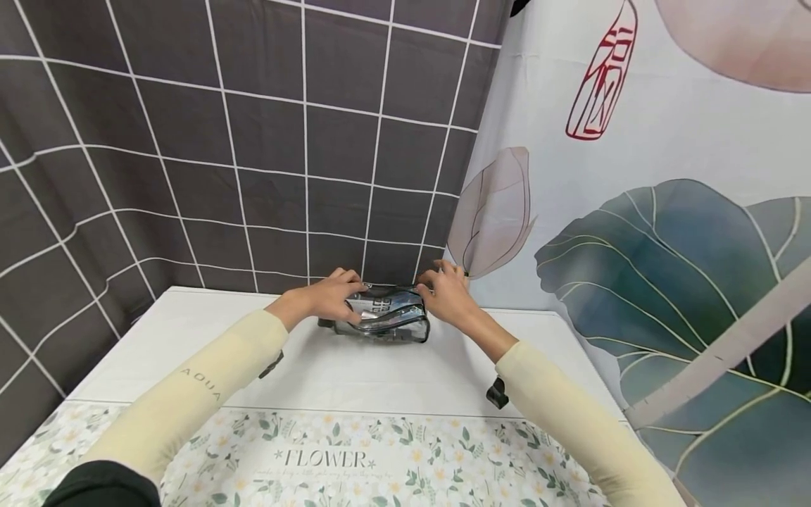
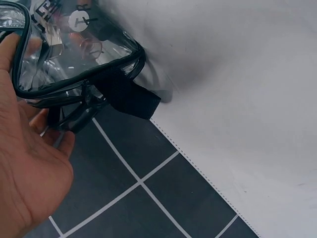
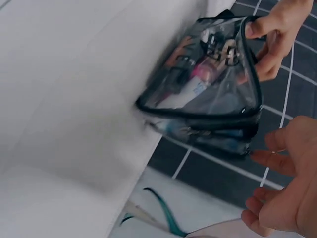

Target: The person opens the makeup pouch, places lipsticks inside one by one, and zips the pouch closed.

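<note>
A clear plastic toiletry bag (image 1: pixel 393 320) with black trim lies on the white table near its back edge. Through its see-through wall, in the right wrist view, a white tube with pink (image 3: pixel 190 89) shows among other small items. My left hand (image 1: pixel 331 296) grips the bag's left end, thumb on the near face and fingers behind, as the left wrist view also shows. At the opposite end, my right hand (image 3: pixel 290 181) reaches to the bag's zippered corner; one fingertip appears to touch it, while the other fingers are loosely bent and apart from it.
Behind the white table (image 1: pixel 209 338) hangs a dark grid-patterned cloth (image 1: pixel 253 141). To the right is a white cloth with large leaf prints (image 1: pixel 665 267). A floral mat printed FLOWER (image 1: pixel 329 461) covers the table's front. A black strap tab (image 2: pixel 126 94) sticks out from the bag.
</note>
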Demonstrator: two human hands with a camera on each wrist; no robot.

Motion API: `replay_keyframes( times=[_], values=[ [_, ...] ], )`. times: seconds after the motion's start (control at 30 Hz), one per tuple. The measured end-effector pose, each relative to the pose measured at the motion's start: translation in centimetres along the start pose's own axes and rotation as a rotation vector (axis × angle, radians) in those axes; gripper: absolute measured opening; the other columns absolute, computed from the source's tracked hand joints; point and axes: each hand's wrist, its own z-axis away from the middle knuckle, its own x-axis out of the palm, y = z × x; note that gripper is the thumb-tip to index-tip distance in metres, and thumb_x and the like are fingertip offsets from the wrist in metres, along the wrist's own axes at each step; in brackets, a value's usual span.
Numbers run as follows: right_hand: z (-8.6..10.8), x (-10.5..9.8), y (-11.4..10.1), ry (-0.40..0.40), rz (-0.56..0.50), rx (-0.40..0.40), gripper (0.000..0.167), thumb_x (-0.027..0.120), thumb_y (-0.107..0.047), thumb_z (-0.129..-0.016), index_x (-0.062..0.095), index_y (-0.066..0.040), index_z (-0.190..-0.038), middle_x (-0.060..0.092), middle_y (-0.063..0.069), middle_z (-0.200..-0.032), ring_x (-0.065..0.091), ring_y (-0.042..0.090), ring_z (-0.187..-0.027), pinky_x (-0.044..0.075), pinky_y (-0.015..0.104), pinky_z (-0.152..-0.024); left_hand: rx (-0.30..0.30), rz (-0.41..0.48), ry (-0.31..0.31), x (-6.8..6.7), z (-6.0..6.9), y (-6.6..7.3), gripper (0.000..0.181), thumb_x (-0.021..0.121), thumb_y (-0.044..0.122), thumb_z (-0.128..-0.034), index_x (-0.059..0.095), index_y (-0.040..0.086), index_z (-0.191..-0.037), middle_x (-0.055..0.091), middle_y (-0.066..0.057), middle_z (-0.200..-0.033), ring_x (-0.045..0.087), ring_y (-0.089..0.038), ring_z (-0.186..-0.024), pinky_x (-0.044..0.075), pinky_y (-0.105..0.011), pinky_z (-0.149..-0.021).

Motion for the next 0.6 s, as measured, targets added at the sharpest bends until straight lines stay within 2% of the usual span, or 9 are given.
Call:
replay_keyframes(
  times=[0.27, 0.4, 0.6],
  values=[
    [1.5, 0.0, 2.8, -0.026, -0.014, 0.107, 0.037, 0.058, -0.022, -0.113, 0.077, 0.001, -0.134, 0.046, 0.035, -0.171, 0.04, 0.06, -0.155, 0.035, 0.076, -0.122, 0.004, -0.019, 0.018, -0.5, 0.1, 0.2, 0.081, 0.074, 0.043, -0.0971, 0.055, 0.004, -0.166, 0.051, -0.016, -0.162, 0.044, -0.033, -0.143, 0.047, -0.059, -0.123],
    [2.1, 0.4, 3.7, -0.075, -0.045, 0.156, 0.036, 0.059, -0.022, -0.112, 0.079, 0.003, -0.129, 0.046, 0.036, -0.17, 0.039, 0.063, -0.155, 0.033, 0.079, -0.124, 0.01, -0.041, 0.021, -0.7, 0.1, 0.3, 0.08, 0.075, 0.043, -0.0972, 0.057, 0.003, -0.164, 0.052, -0.017, -0.161, 0.045, -0.034, -0.142, 0.047, -0.058, -0.124],
    [2.3, 1.3, 4.8, -0.173, -0.114, 0.167, 0.039, 0.06, -0.021, -0.111, 0.079, 0.008, -0.13, 0.062, 0.034, -0.158, 0.046, 0.059, -0.156, 0.029, 0.078, -0.132, 0.043, -0.065, 0.045, -0.9, 0.0, 0.5, 0.076, 0.075, 0.041, -0.0961, 0.061, 0.005, -0.162, 0.054, -0.017, -0.16, 0.046, -0.035, -0.14, 0.041, -0.058, -0.122]
  ],
)
